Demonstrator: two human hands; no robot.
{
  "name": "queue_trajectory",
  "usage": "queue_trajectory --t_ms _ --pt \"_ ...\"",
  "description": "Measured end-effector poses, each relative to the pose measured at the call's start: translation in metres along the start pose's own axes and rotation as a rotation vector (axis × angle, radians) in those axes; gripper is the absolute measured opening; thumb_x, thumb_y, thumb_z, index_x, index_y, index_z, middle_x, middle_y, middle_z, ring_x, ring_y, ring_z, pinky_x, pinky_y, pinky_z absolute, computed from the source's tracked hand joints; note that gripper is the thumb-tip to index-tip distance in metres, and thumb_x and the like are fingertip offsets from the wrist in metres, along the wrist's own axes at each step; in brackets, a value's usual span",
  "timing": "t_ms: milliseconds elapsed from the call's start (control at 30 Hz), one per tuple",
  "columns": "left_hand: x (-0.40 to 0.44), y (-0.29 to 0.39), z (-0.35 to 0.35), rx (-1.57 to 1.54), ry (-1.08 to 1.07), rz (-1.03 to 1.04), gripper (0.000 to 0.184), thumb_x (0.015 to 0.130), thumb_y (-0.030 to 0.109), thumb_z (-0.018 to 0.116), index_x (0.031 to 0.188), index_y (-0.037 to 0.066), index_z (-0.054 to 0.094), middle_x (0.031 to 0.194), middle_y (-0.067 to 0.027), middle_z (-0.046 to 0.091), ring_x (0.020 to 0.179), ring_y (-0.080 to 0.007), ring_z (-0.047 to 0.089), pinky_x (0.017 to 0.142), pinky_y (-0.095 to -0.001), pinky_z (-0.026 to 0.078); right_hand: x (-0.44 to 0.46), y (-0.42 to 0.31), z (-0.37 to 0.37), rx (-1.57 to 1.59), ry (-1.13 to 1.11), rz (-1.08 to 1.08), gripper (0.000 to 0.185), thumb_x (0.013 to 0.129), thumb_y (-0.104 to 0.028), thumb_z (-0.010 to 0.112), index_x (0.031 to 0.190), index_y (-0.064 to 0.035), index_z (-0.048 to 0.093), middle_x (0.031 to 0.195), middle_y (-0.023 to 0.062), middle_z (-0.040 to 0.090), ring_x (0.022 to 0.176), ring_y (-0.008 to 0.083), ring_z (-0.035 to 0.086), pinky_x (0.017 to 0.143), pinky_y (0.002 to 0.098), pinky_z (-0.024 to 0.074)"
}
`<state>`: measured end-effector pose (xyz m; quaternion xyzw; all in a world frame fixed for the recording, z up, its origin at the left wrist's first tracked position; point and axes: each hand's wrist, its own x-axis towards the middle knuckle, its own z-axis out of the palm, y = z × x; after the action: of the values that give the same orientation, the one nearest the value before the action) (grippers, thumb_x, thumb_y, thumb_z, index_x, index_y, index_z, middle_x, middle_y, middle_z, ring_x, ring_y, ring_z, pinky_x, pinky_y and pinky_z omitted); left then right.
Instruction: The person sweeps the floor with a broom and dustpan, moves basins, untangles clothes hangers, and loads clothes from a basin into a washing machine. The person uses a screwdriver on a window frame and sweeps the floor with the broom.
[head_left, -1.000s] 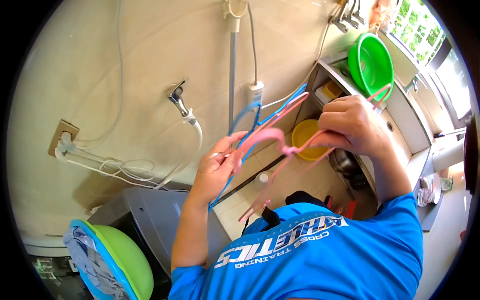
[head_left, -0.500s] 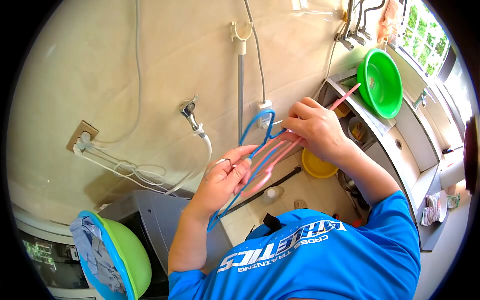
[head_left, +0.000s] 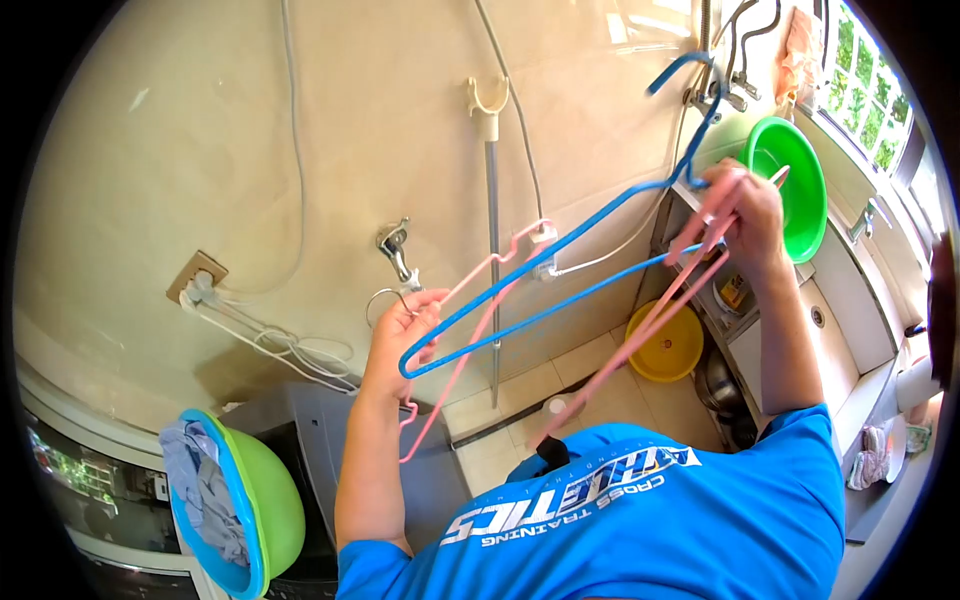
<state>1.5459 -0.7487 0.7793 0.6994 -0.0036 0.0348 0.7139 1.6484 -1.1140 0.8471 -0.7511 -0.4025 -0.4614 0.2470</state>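
Near the centre left, my left hand pinches a pink hanger whose thin metal hook curls up beside the fingers. My right hand, farther right and higher, is closed round a blue hanger and at least one more pink hanger. The blue hanger stretches across toward my left hand, its narrow end in front of the left fingers and its hook pointing up over the wall. I cannot tell whether the left fingers touch it.
A green tub with a blue basin of grey cloth stands lower left by a grey appliance. A pole leans on the wall. At right are a green basin, a sink, and a yellow basin on the floor.
My hands have moved apart. My right hand has gone up and right with the blue hanger, which was close to my left hand before. A pink hanger now shows separately at my left hand.
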Motion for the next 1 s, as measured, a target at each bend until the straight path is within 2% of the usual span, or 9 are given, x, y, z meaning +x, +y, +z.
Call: queue_trajectory --t_ms 133,300,367,467,500,667,767,833,1000 --pt "0.014 0.029 0.028 -0.081 -0.198 0.053 0.026 0.088 0.017 0.047 0.108 0.0 0.049 0.065 0.0009 0.045 0.052 -0.0045 0.036 0.045 -0.0178 0.029 0.0 -0.018 0.021 0.136 -0.268 -0.18 0.016 0.065 -0.013 0.063 0.072 -0.0077 0.049 0.063 0.006 0.047 0.053 0.0253 0.052 0.046 0.0347 0.0416" --pt "0.027 0.088 0.08 -0.152 -0.323 0.151 0.028 0.087 0.016 0.048 0.112 0.003 0.047 0.079 -0.0003 0.051 0.071 -0.0074 0.048 0.06 -0.0181 0.037 0.037 -0.035 0.041 0.075 -0.236 -0.156 0.018 0.076 -0.023 0.061 0.074 -0.0084 0.05 0.066 0.0077 0.048 0.055 0.0289 0.051 0.048 0.0375 0.0408" --pt "0.034 0.101 0.088 0.004 -0.41 0.398 0.035 0.084 0.009 0.053 0.117 0.0 0.043 0.093 -0.0031 0.048 0.088 -0.0098 0.049 0.081 -0.0239 0.04 0.048 -0.029 0.047 0.125 -0.156 -0.031 0.019 0.076 -0.023 0.061 0.074 -0.0071 0.051 0.066 0.0091 0.05 0.057 0.0307 0.051 0.049 0.0383 0.0407" --pt "0.038 0.107 0.096 0.102 -0.324 0.451 0.04 0.082 0.001 0.054 0.119 0.0 0.04 0.094 -0.0039 0.047 0.091 -0.0108 0.047 0.083 -0.0234 0.039 0.057 -0.027 0.049 0.206 -0.127 -0.007 0.021 0.076 -0.024 0.061 0.072 -0.0061 0.051 0.066 0.0098 0.051 0.058 0.0317 0.052 0.049 0.0379 0.0406" --pt "0.041 0.108 0.094 0.079 -0.346 0.423 0.044 0.08 -0.003 0.052 0.122 0.0 0.037 0.1 -0.0062 0.049 0.091 -0.0124 0.05 0.08 -0.0243 0.041 0.059 -0.023 0.047 0.197 -0.164 -0.008 0.013 0.075 -0.013 0.062 0.075 -0.0038 0.054 0.067 0.0105 0.053 0.057 0.03 0.052 0.051 0.0352 0.0407" --pt "0.046 0.118 0.085 0.193 -0.235 0.416 0.044 0.08 -0.005 0.05 0.122 0.0 0.037 0.114 -0.0102 0.049 0.091 -0.0146 0.055 0.072 -0.0261 0.046 0.076 -0.012 0.046 0.252 -0.046 0.008 0.016 0.072 -0.017 0.066 0.08 -0.0065 0.057 0.071 0.0087 0.055 0.071 0.0273 0.054 0.06 0.0357 0.0438" --pt "0.048 0.123 0.081 0.069 -0.27 0.402 0.042 0.081 -0.003 0.05 0.121 0.0 0.038 0.108 -0.0081 0.052 0.09 -0.0132 0.054 0.072 -0.0253 0.046 0.086 -0.018 0.041 0.199 0.017 -0.003 0.035 0.068 -0.02 0.069 0.096 -0.0054 0.055 0.094 0.0108 0.053 0.092 0.0296 0.048 0.076 0.0366 0.042" --pt "0.048 0.123 0.084 -0.009 -0.241 0.365 0.049 0.077 0.002 0.056 0.123 0.001 0.039 0.09 -0.0048 0.054 0.079 -0.012 0.053 0.068 -0.0257 0.045 0.092 -0.027 0.044 0.217 0.004 -0.017 0.04 0.065 -0.021 0.071 0.099 -0.0056 0.055 0.098 0.012 0.051 0.094 0.0308 0.048 0.076 0.037 0.0419" --pt "0.041 0.143 0.085 0.179 -0.387 0.306 0.042 0.076 0.004 0.058 0.115 0.002 0.045 0.086 -0.0021 0.051 0.079 -0.0101 0.052 0.066 -0.0227 0.042 0.11 -0.029 0.054 0.244 -0.082 -0.015 0.056 0.055 -0.029 0.077 0.1 -0.0056 0.054 0.099 0.0134 0.049 0.092 0.0316 0.048 0.076 0.0367 0.0407"
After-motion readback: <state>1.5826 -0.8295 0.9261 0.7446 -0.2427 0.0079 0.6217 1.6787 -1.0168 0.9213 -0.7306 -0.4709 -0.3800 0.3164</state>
